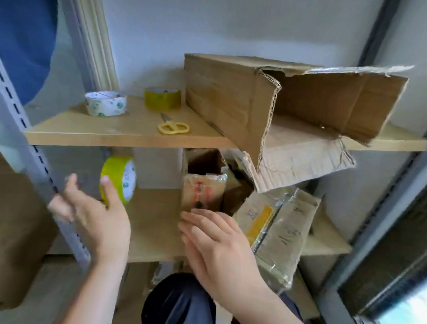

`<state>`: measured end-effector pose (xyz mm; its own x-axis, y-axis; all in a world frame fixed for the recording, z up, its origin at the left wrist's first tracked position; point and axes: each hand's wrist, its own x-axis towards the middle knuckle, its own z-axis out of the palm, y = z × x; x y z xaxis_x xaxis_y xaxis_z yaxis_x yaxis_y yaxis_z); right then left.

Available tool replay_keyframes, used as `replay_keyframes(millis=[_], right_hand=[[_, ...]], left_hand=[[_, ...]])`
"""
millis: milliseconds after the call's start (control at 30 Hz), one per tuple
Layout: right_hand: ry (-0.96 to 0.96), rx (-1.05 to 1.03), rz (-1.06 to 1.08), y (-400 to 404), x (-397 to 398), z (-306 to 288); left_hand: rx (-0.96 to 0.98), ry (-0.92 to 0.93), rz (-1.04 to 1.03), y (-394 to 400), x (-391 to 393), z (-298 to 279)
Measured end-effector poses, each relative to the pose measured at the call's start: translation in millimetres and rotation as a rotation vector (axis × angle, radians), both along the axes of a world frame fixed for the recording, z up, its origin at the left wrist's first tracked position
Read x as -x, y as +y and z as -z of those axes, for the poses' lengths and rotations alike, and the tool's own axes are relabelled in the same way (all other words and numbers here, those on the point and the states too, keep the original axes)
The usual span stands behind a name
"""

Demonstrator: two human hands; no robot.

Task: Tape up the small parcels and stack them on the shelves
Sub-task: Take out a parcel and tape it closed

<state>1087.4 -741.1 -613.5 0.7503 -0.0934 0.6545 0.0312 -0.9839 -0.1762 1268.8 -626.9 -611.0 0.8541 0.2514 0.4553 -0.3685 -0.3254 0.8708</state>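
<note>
L hand [100,213] holds tape roll [118,179], thumb on it; R hand [219,240] flat, fingers straight, by small parcel [203,183] near lower shelf [155,232] front edge. Steady parcel w/ R, then tape its open top.

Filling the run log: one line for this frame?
left hand: holds tape roll | right hand: open, by small parcel | scissors: upper shelf

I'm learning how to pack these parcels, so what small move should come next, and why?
Probably take hold of the small open box with the right hand: its top still gapes untaped, that hand is open just in front of it, and the left hand already holds the tape roll.
</note>
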Motion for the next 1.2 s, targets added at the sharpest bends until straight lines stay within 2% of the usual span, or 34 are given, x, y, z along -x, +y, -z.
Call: replay_keyframes(millis=[33,67,133,233,300,367,400,600,700,767,833,933,1000,1033,1100,1200], right_hand=[[0.025,-0.072,0.119,-21.6,18.6,11.8],[0.033,-0.142,0.237,-41.8,35.1,19.2],[0.074,-0.328,0.371,-75.2,63.0,26.5],[0.169,-0.563,0.258,-94.4,93.0,34.9],[0.261,-0.439,0.216,-91.1,101.0,50.0],[0.281,-0.189,0.236,-86.8,104.6,72.5],[0.253,-0.131,0.242,-86.1,104.4,80.2],[0.059,-0.126,0.298,-84.1,91.7,92.7],[0.033,-0.130,0.324,-80.1,91.9,99.6],[0.071,-0.146,0.340,-76.6,92.7,100.3],[0.099,-0.229,0.276,-74.7,97.4,92.4],[0.139,-0.638,0.018,-85.3,114.2,68.7],[0.033,-0.874,-0.020,-101.9,124.4,46.3],[-0.018,-0.860,0.040,-113.5,124.9,37.2],[-0.038,-0.657,0.241,-141.6,115.5,26.4],[0.115,-0.417,0.436,-189.8,85.5,19.6]], left_hand=[[-0.026,-0.105,-0.086,-2.2,18.6,11.3],[-0.034,-0.182,-0.075,-6.9,44.5,20.6],[-0.030,-0.230,0.150,-29.1,91.5,37.7],[-0.210,-0.262,0.533,-68.8,135.1,63.5],[-0.312,-0.334,0.688,-84.8,146.0,77.9],[-0.284,-0.280,0.783,-90.7,148.7,91.0],[-0.241,-0.230,0.820,-92.2,148.3,96.0],[-0.112,-0.121,0.875,-99.6,144.8,102.2],[-0.083,0.075,0.686,-103.0,168.1,102.5],[0.001,0.353,0.528,-107.9,188.3,101.6],[0.106,0.609,0.552,-119.7,200.7,94.7],[0.147,0.886,0.584,-139.6,207.0,86.7],[0.137,0.915,0.552,-147.5,209.1,80.3],[0.130,0.900,0.548,-149.6,211.3,75.6],[0.132,0.868,0.562,-149.0,216.5,71.8],[0.144,0.900,0.605,-139.2,218.9,80.4]])
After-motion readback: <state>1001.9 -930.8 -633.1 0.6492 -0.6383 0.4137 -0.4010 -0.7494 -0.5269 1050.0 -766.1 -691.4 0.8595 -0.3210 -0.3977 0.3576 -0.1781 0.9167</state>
